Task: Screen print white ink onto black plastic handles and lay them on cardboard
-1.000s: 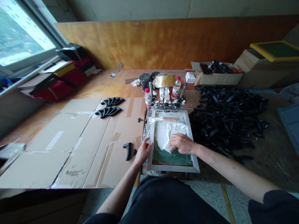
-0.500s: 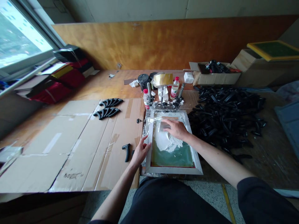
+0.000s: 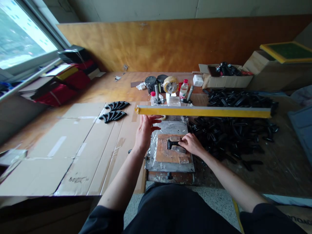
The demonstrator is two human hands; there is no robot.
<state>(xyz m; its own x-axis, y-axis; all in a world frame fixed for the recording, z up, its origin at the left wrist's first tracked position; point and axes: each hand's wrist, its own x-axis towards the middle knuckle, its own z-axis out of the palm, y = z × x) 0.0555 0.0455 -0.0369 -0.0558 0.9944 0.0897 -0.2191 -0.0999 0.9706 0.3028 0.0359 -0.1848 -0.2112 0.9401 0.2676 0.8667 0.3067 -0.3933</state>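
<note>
- The left hand (image 3: 144, 131), fingers spread, was under the yellow frame (image 3: 204, 112), likely keeping it up.
- The right hand (image 3: 191, 143) pinched a black part (image 3: 172, 144) on the wooden board (image 3: 162, 156), likely to steady it.

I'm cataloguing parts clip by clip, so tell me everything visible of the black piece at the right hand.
The black piece looks like smooth plastic, with a wider end at left and a narrower stem running right. It sits crosswise over the brown wooden board, beside a pale block. The right hand appears to pinch the stem's end, hiding it. Finer detail is unclear.
</note>
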